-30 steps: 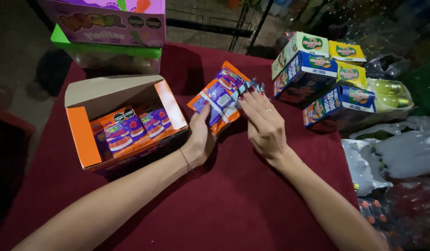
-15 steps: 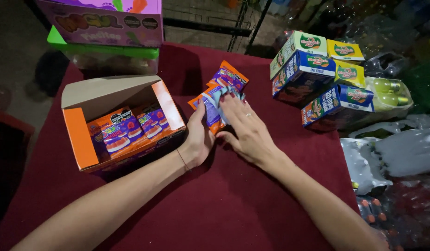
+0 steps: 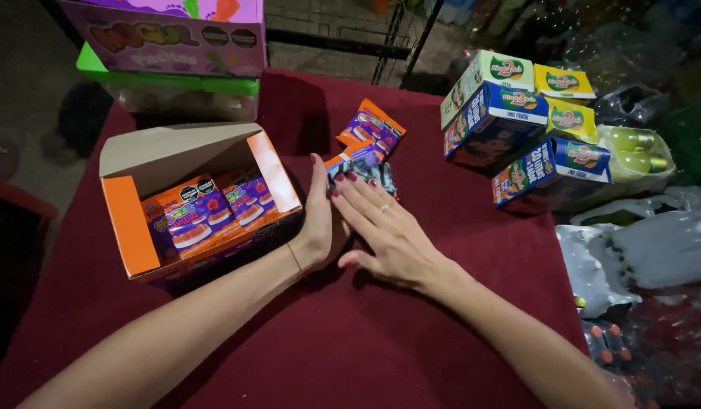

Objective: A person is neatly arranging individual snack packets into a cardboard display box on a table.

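Observation:
My left hand (image 3: 319, 220) stands on its edge on the dark red tablecloth (image 3: 350, 341), palm against a stack of orange and purple snack packets (image 3: 359, 168). From the other side my right hand (image 3: 387, 227) lies flat over the same stack, fingers spread and pointing up left. Only the stack's far ends show past my fingers. One more packet (image 3: 372, 127) lies loose just beyond. An open orange cardboard box (image 3: 191, 197) sits left of my left hand with several of the same packets inside.
A purple carton on a green-lidded clear container (image 3: 169, 57) stands at the back left. Several green, yellow and blue boxes (image 3: 521, 125) are piled at the right, with clear plastic wrap (image 3: 630, 250) and bottles nearby.
The spread of packets has been gathered toward me into a tighter stack. My right hand slid left and down over it, and my left hand turned upright against its side.

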